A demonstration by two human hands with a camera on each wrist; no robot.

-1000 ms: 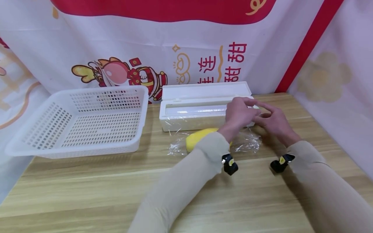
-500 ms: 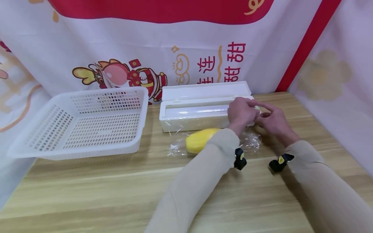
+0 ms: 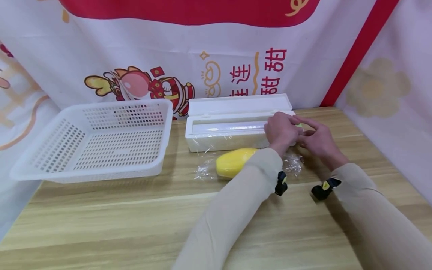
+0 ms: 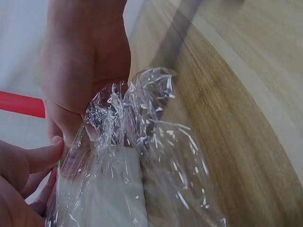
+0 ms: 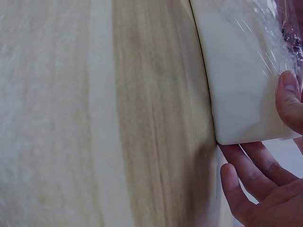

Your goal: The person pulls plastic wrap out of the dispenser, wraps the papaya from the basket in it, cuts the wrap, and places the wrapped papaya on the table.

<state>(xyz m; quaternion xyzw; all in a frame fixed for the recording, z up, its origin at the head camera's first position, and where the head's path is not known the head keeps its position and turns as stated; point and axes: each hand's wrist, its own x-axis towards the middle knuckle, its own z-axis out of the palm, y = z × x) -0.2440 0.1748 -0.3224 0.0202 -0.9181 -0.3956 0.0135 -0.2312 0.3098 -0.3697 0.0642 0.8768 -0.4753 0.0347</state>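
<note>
A white cling film dispenser (image 3: 226, 142) stands at the back of the table, its lid raised and a film roll (image 3: 233, 126) inside. Clear film hangs over its front. My left hand (image 3: 281, 129) is bent over the right end, thumb and fingers pinching by a small green slide cutter (image 3: 299, 125), mostly hidden. My right hand (image 3: 317, 140) grips that same end from the right. In the right wrist view its thumb (image 5: 289, 99) presses near the film, with fingers around the end face. Crumpled film (image 4: 123, 109) bunches beside the right hand in the left wrist view.
A yellow oblong thing (image 3: 231, 164) wrapped in clear film lies in front of the dispenser, partly behind my left forearm. On the left stands a white perforated basket (image 3: 91, 174). A printed cloth (image 3: 128, 41) hangs behind the wooden table (image 3: 135, 225).
My left hand and forearm have shifted slightly right along the dispenser, uncovering more of the yellow thing. The right hand stays nearly in place.
</note>
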